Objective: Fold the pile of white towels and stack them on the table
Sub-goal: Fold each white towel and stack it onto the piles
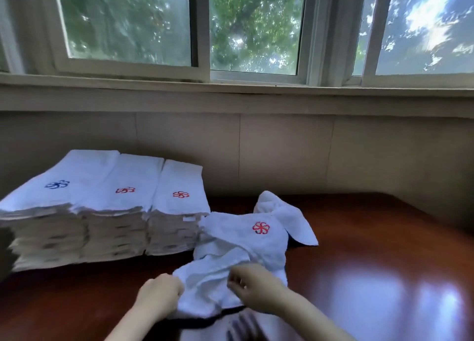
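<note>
Starting at your left: three stacks of folded white towels (115, 176) stand side by side, touching, on the far-left part of the glossy dark red-brown wooden table (384, 276). The leftmost top towel shows a blue emblem, the other two red.

Your left hand (160, 293) sits low at the near edge, knuckles up, fingers curled tight on the near-left hem of the crumpled white terry towel with a red pinwheel emblem (256, 243). That towel lies unfolded mid-table. Its far-left corner is just beside the rightmost stack, and one corner flops out to the right.

Your right hand (252, 285) is on top of the cloth, fingers bent together, pinching a fold close to the near edge.

Right of the towel, the tabletop stretches wide to its right edge, catching glare. The beige panelled wall (282, 156) and white-framed window (123, 20) stand behind.
</note>
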